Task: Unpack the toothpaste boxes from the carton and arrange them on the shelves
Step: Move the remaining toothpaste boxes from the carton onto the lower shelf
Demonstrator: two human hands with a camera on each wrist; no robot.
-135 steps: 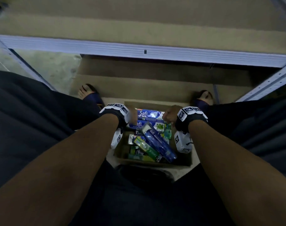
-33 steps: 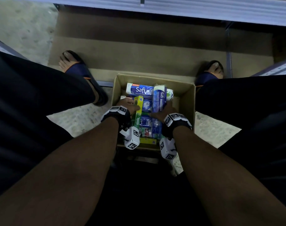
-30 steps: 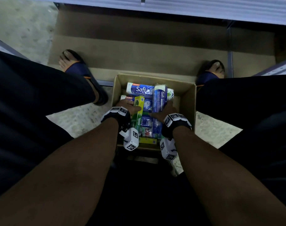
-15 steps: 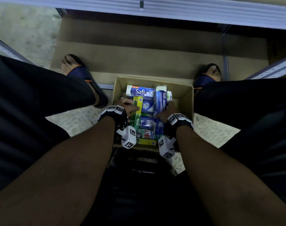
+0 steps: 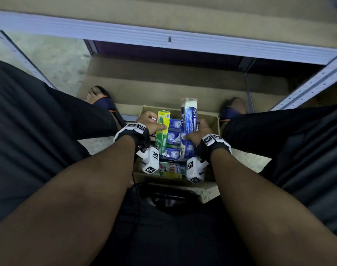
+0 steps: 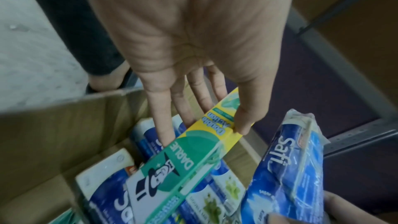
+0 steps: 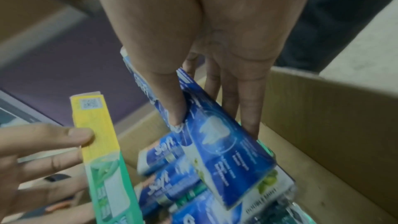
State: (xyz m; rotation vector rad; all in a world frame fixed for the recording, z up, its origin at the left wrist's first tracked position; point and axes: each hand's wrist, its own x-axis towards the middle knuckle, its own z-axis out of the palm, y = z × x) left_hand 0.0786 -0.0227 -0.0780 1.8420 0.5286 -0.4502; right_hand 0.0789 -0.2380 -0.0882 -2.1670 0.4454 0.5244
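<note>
Now we're pinching the green-and-yellow toothpaste box (image 5: 162,131) in our left hand (image 5: 149,122), our right hand (image 5: 199,133) clamping the blue shrink-wrapped pack (image 5: 188,127); we're lifting straight, clearing the brown cardboard carton (image 5: 213,121).

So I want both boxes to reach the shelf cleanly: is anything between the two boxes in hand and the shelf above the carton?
Nothing visible. The left hand holds the green and yellow box, the right hand the blue Safi pack, both already raised out of the carton. The shelf beyond lies bare.

matt brown cardboard carton (image 5: 214,122), glossy plastic-wrapped blue pack (image 5: 188,129), ribbed metal shelf rail (image 5: 163,40).
</note>
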